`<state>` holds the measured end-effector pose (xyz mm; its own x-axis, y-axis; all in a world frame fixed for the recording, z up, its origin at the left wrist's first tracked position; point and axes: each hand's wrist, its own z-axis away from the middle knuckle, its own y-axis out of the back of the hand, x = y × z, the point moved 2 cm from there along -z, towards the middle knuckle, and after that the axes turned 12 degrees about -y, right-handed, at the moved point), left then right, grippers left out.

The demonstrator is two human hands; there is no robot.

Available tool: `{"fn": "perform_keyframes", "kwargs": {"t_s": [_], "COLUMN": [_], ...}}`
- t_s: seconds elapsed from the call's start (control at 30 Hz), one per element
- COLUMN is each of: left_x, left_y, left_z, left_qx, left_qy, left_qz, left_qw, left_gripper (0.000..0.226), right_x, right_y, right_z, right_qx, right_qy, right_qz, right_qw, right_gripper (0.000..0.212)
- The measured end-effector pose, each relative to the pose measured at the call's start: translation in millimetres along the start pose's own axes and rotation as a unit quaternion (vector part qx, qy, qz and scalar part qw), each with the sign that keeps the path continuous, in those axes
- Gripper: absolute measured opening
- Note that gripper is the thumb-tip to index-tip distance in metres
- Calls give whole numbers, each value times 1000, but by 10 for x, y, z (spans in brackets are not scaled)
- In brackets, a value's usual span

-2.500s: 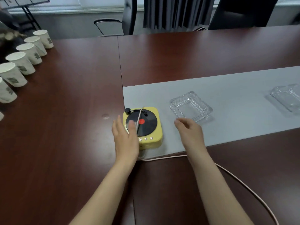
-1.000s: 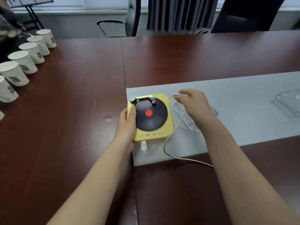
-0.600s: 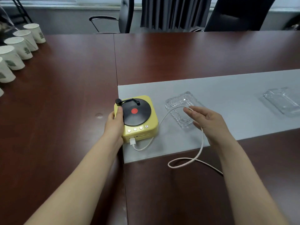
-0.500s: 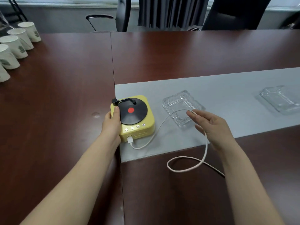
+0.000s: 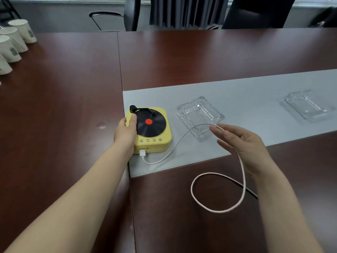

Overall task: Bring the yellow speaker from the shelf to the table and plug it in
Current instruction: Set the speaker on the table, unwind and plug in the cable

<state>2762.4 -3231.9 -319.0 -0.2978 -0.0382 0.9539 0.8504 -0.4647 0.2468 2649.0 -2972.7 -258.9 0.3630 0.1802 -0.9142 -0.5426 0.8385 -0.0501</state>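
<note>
My left hand [image 5: 126, 131] grips the left side of the yellow speaker [image 5: 151, 130], with the thumb lying on top by the black disc. My right hand [image 5: 242, 143] is open, fingers spread, and the white cable [image 5: 182, 138] lies over them. The speaker stands on the grey mat [image 5: 246, 92] of the desk [image 5: 200, 52]. The cable's plug sits in the speaker's front socket. Right of the speaker is a glass ashtray [image 5: 199, 115]; far left of it stand paper cups [image 5: 11, 44].
</note>
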Motion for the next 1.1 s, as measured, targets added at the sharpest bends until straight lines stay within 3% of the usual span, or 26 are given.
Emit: {"fn": "perform_keyframes", "kwargs": {"t_s": [0.2,0.53,0.6,0.67,0.73,0.8,0.9,1.0,1.1], "left_x": [-19,-27,95,256,413,496,439,265,293], "left_y": [38,78,79,29,-72,-213,-420,-520,-444], "left_z": [-11,19,119,282,538,866,1374,1803,2128], "left_qx": [-6,37,64,88,76,5,-195,-360,-400], "left_qy": [-35,-33,-77,-181,-272,-294,-218,-189,-189], "left_qz": [-97,-165,-172,-161,-100,-1,117,108,64], "left_qw": [995,985,980,966,954,956,949,907,894], "left_gripper": [52,56,56,52,42,27,41,47,32], "right_x": [21,-6,-25,-43,-49,-61,-104,-202,-289], "right_y": [-144,-292,-315,-320,-312,-317,-348,-367,-381], "right_z": [9,40,55,69,74,85,105,170,362], "right_qx": [-13,-14,-18,-20,-22,-22,-9,2,-25], "right_qy": [-15,-21,-17,-13,-11,-14,-23,-42,-67], "right_qz": [-1,4,5,-3,-15,-37,-67,-111,-173], "right_qw": [1000,1000,1000,1000,1000,999,997,993,982], "right_gripper": [25,17,23,38,33,16,12,25,44]}}
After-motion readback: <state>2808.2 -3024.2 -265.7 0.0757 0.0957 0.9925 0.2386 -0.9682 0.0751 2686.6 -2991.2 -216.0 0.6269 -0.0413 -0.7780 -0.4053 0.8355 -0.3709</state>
